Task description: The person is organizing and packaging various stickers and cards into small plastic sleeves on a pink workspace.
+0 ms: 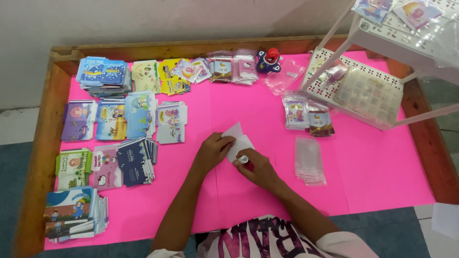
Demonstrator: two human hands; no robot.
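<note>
A small white folded paper lies on the pink sheet that covers the wooden-rimmed table, roughly midway between the left and right edges and a little nearer the front edge than the back. Both hands meet at it. The left hand rests on the paper's left side, fingers curled down and pressing on it, the fingertips overlapping its edge. The right hand sits just beside the paper's lower right corner, closed around a small stick-like thing with a white cap, possibly a glue stick, though it is too small to tell for sure; its capped tip touches or nearly touches the paper's lower edge.

Towards the left edge of the table, stacks of small printed cards lie in rows, running from the back left corner down to the front left corner. Along the back edge lie more cards in clear sleeves, with a small blue and red toy figure beside them. A white perforated rack stands at the back right corner. A pile of empty clear plastic sleeves lies to the right of the right hand, near but apart from it, and two filled sleeves lie behind that pile.
</note>
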